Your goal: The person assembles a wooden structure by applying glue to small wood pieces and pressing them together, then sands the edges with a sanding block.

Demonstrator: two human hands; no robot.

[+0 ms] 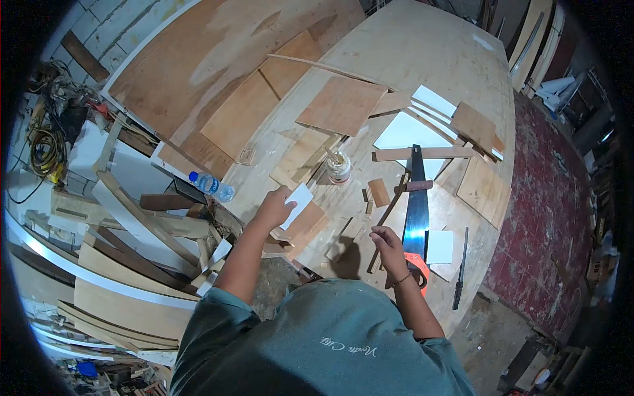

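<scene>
My left hand (272, 210) grips a small white-faced panel (297, 206) by its edge, above a brown plywood piece (308, 236) at the near side of the table. My right hand (391, 253) is closed with curled fingers, beside a thin dark wooden strip (389, 218); whether anything is between the fingertips is hidden. Under and beside that wrist lies the orange handle (418, 265) of a hand saw (416, 214), its blade pointing away from me. A jar (339, 169) of pale paste with a stick or brush in it stands ahead, between my hands.
Plywood pieces (342, 105) and white panels (409, 132) lie farther up the table (396, 39). A white square (440, 247) and a dark, narrow handled tool (460, 270) are at the right. A water bottle (211, 187) lies left, near stacked wooden frames (145, 211).
</scene>
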